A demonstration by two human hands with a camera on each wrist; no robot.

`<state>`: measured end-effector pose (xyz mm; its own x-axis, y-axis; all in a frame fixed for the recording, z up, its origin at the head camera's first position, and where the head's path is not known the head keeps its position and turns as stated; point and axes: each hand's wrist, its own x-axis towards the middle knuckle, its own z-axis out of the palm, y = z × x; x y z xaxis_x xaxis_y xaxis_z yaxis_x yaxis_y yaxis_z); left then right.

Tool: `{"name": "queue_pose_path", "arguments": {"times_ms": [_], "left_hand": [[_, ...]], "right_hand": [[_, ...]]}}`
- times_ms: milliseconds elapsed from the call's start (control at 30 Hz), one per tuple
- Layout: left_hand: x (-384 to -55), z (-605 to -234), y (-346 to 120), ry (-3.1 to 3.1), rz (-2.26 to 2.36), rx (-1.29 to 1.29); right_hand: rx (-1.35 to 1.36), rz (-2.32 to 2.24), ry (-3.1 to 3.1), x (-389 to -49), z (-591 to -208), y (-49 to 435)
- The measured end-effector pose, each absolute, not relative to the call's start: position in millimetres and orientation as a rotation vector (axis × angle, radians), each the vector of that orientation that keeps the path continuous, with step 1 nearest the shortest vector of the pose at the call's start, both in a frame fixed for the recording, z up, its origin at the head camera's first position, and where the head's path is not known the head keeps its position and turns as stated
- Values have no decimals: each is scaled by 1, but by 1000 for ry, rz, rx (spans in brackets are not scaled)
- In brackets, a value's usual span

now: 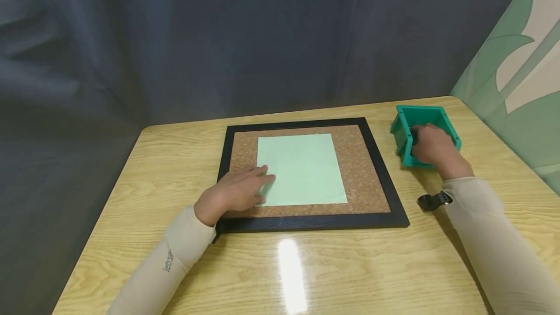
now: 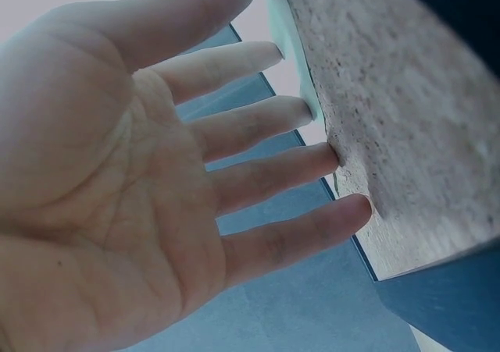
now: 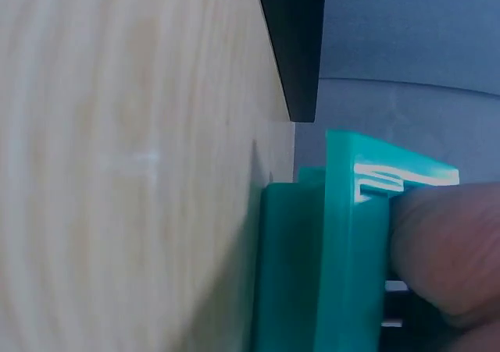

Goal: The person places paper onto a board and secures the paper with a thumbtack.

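A pale green sheet of paper [image 1: 302, 169] lies on a cork board [image 1: 367, 179] with a black frame. My left hand [image 1: 238, 189] is spread at the sheet's lower left, with its fingertips on the paper and the cork. The left wrist view shows this hand's fingers [image 2: 266, 161] extended, their tips at the board's surface. My right hand [image 1: 433, 146] reaches down into a green plastic bin [image 1: 407, 159]. A dark thing [image 1: 413, 133] shows beside its fingers. The bin's wall hides the fingertips, so I cannot tell whether they grip it.
The board lies on a light wooden table [image 1: 341, 266], with the bin to its right near the back. A dark curtain [image 1: 262, 38] hangs behind the table, and a wall with leaf patterns [image 1: 520, 111] rises on the right. A black strap [image 1: 433, 201] sits at the right wrist.
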<state>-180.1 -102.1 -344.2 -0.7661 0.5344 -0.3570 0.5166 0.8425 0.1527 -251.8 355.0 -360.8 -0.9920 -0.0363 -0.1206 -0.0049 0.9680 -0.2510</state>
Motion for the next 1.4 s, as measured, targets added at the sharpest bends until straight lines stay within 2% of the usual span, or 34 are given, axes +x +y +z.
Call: {"name": "queue_pose_path", "arguments": {"times_ms": [1400], "left_hand": [[-181, -346, -102, 2631, 68, 781]], "right_hand": [[-41, -288, 2920, -246, -359, 357]]}}
